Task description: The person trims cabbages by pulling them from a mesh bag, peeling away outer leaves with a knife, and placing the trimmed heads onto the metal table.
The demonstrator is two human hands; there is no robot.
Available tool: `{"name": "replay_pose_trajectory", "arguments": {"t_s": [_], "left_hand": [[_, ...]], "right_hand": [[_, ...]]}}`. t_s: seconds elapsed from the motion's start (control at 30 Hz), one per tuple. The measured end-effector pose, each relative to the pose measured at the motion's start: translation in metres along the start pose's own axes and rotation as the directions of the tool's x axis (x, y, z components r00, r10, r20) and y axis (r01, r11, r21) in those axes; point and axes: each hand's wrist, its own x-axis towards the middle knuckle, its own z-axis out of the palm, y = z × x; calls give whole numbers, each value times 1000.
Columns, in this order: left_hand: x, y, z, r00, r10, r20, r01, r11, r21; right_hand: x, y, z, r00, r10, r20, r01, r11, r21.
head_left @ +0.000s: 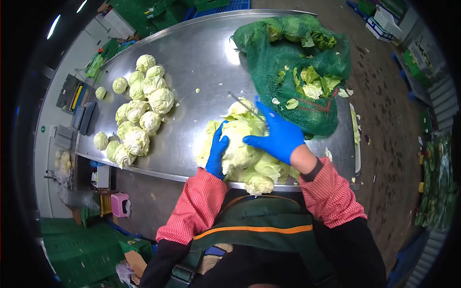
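Note:
My left hand [218, 152], in a blue glove, holds the left side of a pale green cabbage [240, 144] at the table's near edge. My right hand [276, 132], also gloved in blue, is at the cabbage's right side, its thumb stretched toward the head. From this hand a thin, dark knife blade [246, 105] points up and left over the leaves; the handle is hidden by the fingers. More cabbages and loose leaves [266, 168] lie around and below the held one, against the table edge.
Trimmed cabbages [139, 113] are grouped on the left of the metal table [201, 62]. A green mesh sack [269, 72] with cabbages and leaf scraps lies on the right. A dark scale-like device [84, 117] stands at the left edge. Green crates [153, 19] are stacked beyond the table.

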Motion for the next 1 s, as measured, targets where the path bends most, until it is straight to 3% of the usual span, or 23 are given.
{"name": "replay_pose_trajectory", "arguments": {"t_s": [0.1, 0.2, 0.23, 0.33, 0.37, 0.4, 0.47, 0.53, 0.57, 0.67, 0.7, 0.8, 0.93, 1.0], "left_hand": [[-5, 13, -1, 999, -50, 0, 49, 994, -98], [-12, 26, -21, 992, -129, 7, 126, 952, -281], [-14, 34, -33, 988, -152, 17, 150, 936, -318], [-16, 57, -32, 988, -154, -18, 139, 933, -333], [-16, 63, -31, 989, -151, -3, 141, 929, -343], [-17, 68, -32, 988, -152, 10, 146, 924, -352], [-13, 76, -30, 987, -159, 2, 151, 933, -328], [-11, 81, -30, 987, -158, 21, 155, 924, -348], [-11, 82, -30, 987, -154, 47, 161, 922, -352], [-15, 92, -31, 969, -241, 55, 244, 899, -363], [-18, 91, -35, 965, -260, 36, 256, 903, -346], [-16, 92, -41, 953, -302, -6, 288, 915, -284], [-17, 93, -41, 955, -297, 3, 289, 928, -234], [-17, 92, -40, 952, -303, -41, 283, 924, -258]], "right_hand": [[23, 13, 28, 997, -55, 59, 37, 960, 279], [20, 24, 32, 986, 51, 160, -105, 929, 354], [21, 31, 38, 996, 38, 77, -63, 935, 350], [25, 17, 33, 985, 170, 23, -170, 951, 257], [21, -4, 27, 983, 168, 79, -182, 958, 220], [19, -28, 28, 993, 82, 84, -94, 984, 154], [14, -57, 45, 988, -153, -28, 147, 978, -146], [22, -85, 52, 983, -16, 185, 65, 964, -257], [25, -83, 63, 987, -23, 162, 70, 954, -291], [25, -73, 71, 990, -75, 123, 98, 977, -187], [24, -67, 72, 982, -165, 88, 177, 971, -160], [22, -73, 73, 983, -50, 175, 97, 957, -273], [9, -71, 83, 995, -73, 65, 89, 956, -279], [4, -59, 95, 970, -218, -105, 186, 950, -251]]}}
